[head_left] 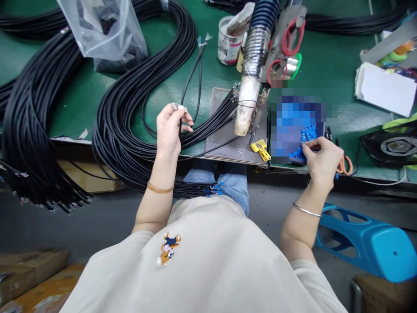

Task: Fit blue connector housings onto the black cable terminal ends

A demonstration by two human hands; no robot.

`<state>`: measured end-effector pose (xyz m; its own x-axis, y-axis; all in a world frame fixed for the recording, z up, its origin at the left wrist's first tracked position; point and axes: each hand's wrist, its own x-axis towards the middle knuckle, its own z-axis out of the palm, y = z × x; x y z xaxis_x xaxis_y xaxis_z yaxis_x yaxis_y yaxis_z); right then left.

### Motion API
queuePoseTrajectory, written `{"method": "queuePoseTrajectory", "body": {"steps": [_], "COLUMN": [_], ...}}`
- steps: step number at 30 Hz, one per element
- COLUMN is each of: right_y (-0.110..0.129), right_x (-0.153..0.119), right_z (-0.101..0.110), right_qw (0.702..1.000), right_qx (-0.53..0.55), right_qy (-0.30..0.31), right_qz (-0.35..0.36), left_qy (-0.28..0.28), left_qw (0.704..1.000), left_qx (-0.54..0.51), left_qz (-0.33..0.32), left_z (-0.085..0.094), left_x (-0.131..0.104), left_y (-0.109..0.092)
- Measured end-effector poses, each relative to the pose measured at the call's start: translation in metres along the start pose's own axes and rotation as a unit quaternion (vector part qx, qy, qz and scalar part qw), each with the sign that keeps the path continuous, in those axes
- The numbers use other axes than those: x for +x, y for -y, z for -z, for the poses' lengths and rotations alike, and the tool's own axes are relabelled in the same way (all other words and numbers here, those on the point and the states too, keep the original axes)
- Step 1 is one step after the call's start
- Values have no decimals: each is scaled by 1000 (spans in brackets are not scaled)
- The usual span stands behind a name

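Observation:
My left hand [170,126] is raised over the looped black cables [114,126], thumb and index finger pinched on one black cable whose end is by the fingertips. At the front right, my right hand [321,158] is over a tray of small blue connectors [309,134], thumb and index finger pressed together. What they hold, if anything, is too small to name. Between the hands, a brown board [221,139] carries cable ends, a yellow tool [260,150] and metal parts under a ribbed hose [256,48].
A plastic bag [114,39] sits on cables at the back left. Behind the board stand a white cup [229,43] and red-handled tools [293,37]. Orange scissors [344,165] lie right of the tray, then a black fan [395,143]. A blue stool [384,248] is below right.

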<state>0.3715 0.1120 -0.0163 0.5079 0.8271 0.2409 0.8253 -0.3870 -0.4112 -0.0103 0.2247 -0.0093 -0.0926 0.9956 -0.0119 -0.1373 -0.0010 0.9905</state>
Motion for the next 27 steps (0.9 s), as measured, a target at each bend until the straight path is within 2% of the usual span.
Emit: {"method": "queuePoseTrajectory", "body": {"steps": [5, 8, 11, 14, 16, 19, 22, 25, 27], "right_y": [-1, 5, 10, 11, 10, 13, 18, 21, 20], "right_x": [3, 1, -1, -3, -5, -10, -15, -15, -14], "right_z": [-2, -2, -1, -1, -1, 0, 0, -3, -6], "right_qw": [1000, 997, 991, 995, 997, 989, 991, 996, 997], "right_qx": [-25, -69, -120, -83, -19, 59, 89, 84, 78], "right_qy": [-3, -14, -22, -40, -75, -134, -104, -17, 12], "right_qz": [-9, -30, -47, -41, -28, -5, 5, 10, 18], "left_qy": [117, 131, 105, 102, 137, 170, 157, 145, 140], "left_qw": [990, 977, 917, 849, 814, 775, 764, 784, 802], "left_qx": [43, 167, 353, 452, 488, 538, 563, 539, 507], "left_qz": [67, -12, -151, -253, -285, -285, -271, -271, -281], "left_z": [0, -3, -14, -30, -39, -44, -44, -44, -43], "left_x": [5, 4, -7, -27, -40, -51, -52, -54, -58], "left_y": [2, 8, 13, 19, 25, 33, 38, 40, 41]}}
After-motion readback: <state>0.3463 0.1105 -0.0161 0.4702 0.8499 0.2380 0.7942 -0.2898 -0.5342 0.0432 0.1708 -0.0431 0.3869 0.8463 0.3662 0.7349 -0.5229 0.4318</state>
